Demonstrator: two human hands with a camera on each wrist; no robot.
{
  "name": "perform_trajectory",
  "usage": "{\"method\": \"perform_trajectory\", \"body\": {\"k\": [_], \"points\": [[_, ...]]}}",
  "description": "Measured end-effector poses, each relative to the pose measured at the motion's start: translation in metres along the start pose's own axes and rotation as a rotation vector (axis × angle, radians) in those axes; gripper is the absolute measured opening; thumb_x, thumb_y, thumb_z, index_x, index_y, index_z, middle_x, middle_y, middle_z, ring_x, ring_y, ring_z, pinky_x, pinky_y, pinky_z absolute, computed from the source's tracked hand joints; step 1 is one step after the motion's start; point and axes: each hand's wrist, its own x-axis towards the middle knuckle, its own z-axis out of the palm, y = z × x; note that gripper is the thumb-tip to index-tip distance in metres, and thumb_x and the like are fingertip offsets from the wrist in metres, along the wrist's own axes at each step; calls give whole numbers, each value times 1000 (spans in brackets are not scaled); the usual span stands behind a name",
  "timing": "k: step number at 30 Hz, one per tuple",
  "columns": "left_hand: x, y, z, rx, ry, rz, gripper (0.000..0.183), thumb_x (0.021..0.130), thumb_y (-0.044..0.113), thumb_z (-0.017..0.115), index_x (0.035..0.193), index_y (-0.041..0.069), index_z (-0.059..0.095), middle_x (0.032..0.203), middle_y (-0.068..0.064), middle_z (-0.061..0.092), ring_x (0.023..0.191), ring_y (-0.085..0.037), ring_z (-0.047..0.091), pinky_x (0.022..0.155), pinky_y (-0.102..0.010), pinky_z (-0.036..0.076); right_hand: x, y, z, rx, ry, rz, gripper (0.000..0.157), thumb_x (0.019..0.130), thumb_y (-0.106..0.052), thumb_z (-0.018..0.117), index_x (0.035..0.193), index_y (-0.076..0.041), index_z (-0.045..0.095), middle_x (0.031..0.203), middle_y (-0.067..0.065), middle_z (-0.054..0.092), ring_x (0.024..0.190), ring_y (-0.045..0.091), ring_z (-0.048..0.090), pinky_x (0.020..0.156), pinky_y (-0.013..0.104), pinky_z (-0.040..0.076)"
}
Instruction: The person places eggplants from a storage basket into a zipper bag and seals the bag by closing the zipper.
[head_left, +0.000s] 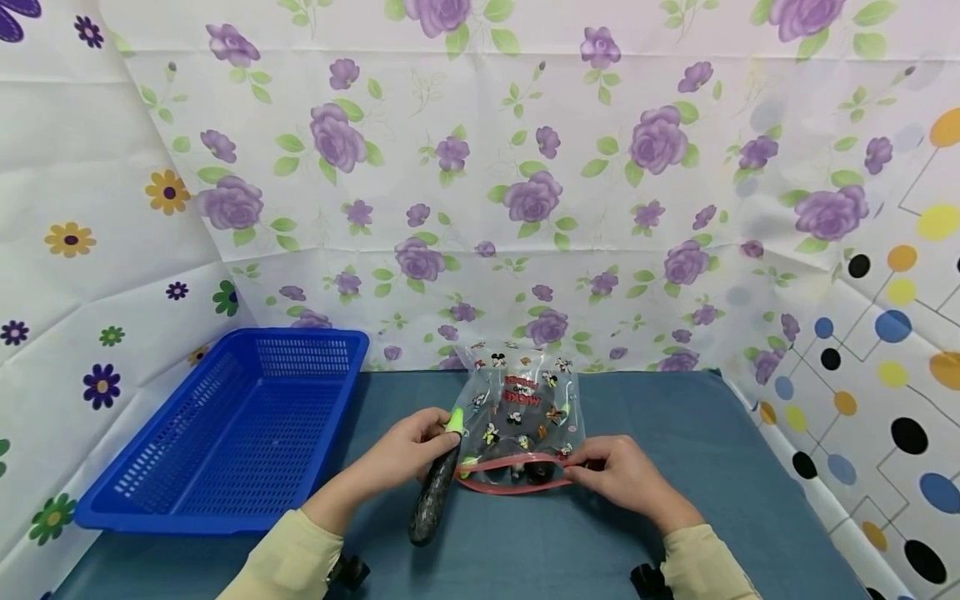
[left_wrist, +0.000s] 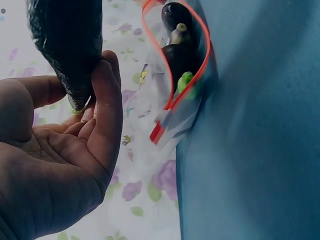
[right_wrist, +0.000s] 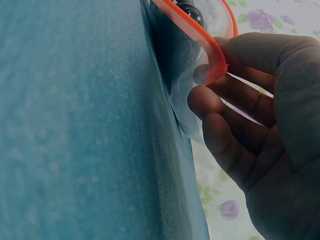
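My left hand [head_left: 405,450] pinches a long dark cucumber [head_left: 435,500] by its narrow, light-green end, between thumb and fingers. It hangs tilted, thick end down and toward me, just left of the bag's mouth. My right hand [head_left: 624,477] pinches the right corner of a clear zip bag [head_left: 517,417] with a red rim and cartoon prints. The bag lies on the table, its mouth parted toward me. Through the opening, the left wrist view shows dark, glossy vegetables like eggplants [left_wrist: 179,59] and a bright green tip [left_wrist: 185,81]. The right wrist view shows fingertips at the red rim [right_wrist: 216,65].
A blue perforated basket [head_left: 225,450] stands on the left of the table, with nothing seen inside. A blue-green cloth [head_left: 720,467] covers the table. Flowered sheets [head_left: 480,208] hang behind and at the left, a dotted one at the right.
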Motion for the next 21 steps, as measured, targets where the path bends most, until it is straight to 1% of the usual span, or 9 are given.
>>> {"method": "perform_trajectory", "body": {"k": [4,7,12,19,21], "points": [[-2,-5,2,-1,-30,-24,55,105,37,60,150,9,46,104,-8,63,67,-21,54,63,-51,54,1,-1,1,20,-6,6,6,92,-31,79,94,-27,82,83,-17,71,61,11,62,53,30,52],[-3,-7,4,-4,-42,-32,61,105,37,59,154,8,40,109,-8,63,68,-20,54,64,-50,54,2,-1,2,19,-1,7,5,92,-31,79,93,-27,82,82,-17,71,61,12,62,52,30,51],[-2,-9,7,-20,-50,-37,56,104,30,60,152,6,43,107,-7,65,70,-20,54,64,-50,54,2,-1,1,12,-5,9,4,92,-32,79,93,-28,82,82,-17,71,62,12,62,53,30,52],[0,-12,13,-58,-87,-42,53,102,25,62,148,5,46,107,-7,67,69,-20,57,64,-49,55,1,-1,0,13,-6,23,4,91,-30,80,93,-28,82,82,-16,70,62,10,62,53,30,52],[0,-13,15,-55,-97,-39,50,101,25,63,145,5,49,106,-7,68,69,-20,58,64,-50,55,1,-1,0,12,-5,25,4,91,-30,80,93,-28,82,82,-17,70,62,10,62,53,30,52]]}}
